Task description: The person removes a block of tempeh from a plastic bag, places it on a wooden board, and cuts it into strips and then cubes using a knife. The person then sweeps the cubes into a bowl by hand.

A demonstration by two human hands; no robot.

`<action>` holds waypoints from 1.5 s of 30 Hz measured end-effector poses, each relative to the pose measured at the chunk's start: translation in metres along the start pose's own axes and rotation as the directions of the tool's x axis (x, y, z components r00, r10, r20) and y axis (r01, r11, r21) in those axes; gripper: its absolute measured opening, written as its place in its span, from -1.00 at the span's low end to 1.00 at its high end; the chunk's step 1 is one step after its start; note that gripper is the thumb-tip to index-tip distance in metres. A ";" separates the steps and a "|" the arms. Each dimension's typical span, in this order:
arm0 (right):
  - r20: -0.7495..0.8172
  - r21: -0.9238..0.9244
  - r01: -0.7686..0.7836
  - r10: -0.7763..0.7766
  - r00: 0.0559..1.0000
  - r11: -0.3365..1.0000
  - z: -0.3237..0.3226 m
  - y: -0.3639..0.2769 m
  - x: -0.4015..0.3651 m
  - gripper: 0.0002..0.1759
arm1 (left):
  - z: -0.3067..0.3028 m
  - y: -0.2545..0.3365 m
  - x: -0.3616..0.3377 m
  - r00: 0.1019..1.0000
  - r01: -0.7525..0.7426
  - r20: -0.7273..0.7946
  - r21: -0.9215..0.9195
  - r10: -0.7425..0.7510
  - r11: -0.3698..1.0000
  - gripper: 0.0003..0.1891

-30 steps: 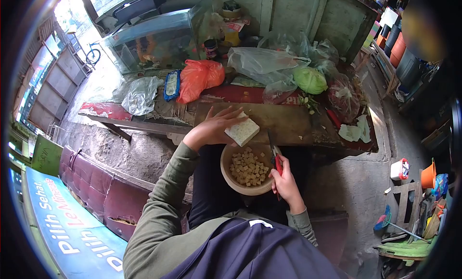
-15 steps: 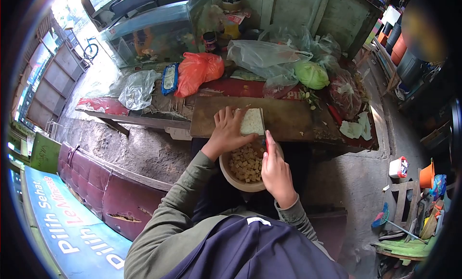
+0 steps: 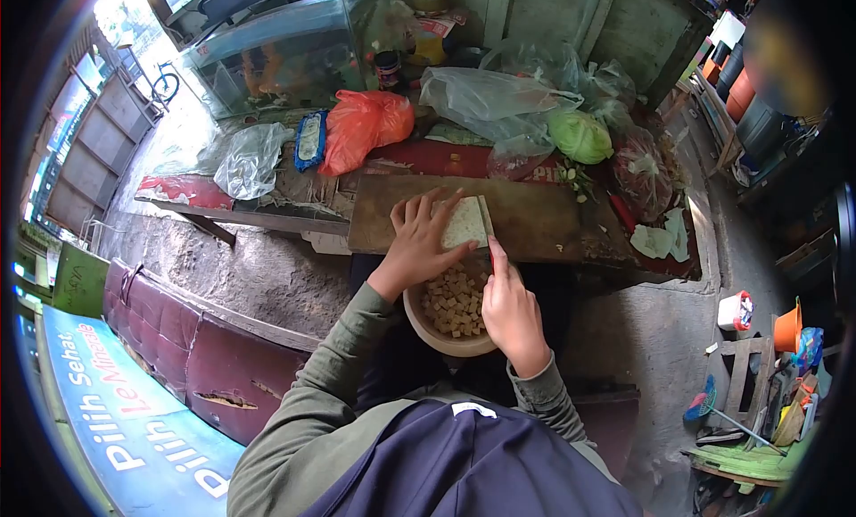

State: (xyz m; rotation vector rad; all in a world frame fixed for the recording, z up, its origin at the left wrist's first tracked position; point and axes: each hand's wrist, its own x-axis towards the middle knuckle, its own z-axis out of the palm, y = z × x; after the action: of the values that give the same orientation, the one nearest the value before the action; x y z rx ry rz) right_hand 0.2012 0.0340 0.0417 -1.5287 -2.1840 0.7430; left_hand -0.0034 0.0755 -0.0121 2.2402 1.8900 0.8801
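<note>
On the wooden cutting board (image 3: 535, 215) lies a pale block of tempeh (image 3: 464, 221), a thin strip standing along its right side. My left hand (image 3: 417, 240) steadies it from the left, thumb at the near edge and index finger at the far edge, other fingers spread. My right hand (image 3: 514, 319) is closed round the red handle of a knife (image 3: 491, 249), whose blade lies at the block's right side and is mostly hidden. Below the board's front edge, a bowl (image 3: 419, 328) holds many small tan cubes (image 3: 453, 303).
Behind the board are a red plastic bag (image 3: 367, 129), a blue-edged packet (image 3: 310, 140), clear bags (image 3: 486, 98) and a cabbage (image 3: 580, 136). A glass tank (image 3: 276, 66) stands at the back left. Torn white wrappers (image 3: 655, 240) lie on the right.
The strip at the block's right side stands slightly farther apart from it. Both hands keep nearly the same place, and the view has shifted slightly.
</note>
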 end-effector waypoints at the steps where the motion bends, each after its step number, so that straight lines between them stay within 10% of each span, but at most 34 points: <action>1: 0.014 -0.004 -0.020 0.020 1.000 1.000 0.000 0.000 0.000 -0.31 | -0.001 -0.001 0.001 0.999 -0.034 0.003 0.006 0.034 0.999 -0.13; 39: 0.275 -0.105 0.020 0.010 0.961 0.994 -0.039 -0.001 0.049 -0.45 | 0.007 0.003 0.005 0.995 -0.067 -0.069 0.105 0.074 0.992 -0.19; 45: 0.404 -0.013 -0.183 0.172 0.899 0.983 -0.058 -0.026 0.053 -0.45 | 0.009 0.002 0.003 0.995 -0.070 -0.060 0.114 0.078 0.991 -0.19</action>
State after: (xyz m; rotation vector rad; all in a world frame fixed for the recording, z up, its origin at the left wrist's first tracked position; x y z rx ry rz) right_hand 0.1977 0.0887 0.1038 -1.7005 -2.3213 1.2390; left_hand 0.0027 0.0802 -0.0177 2.3885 1.9405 0.8882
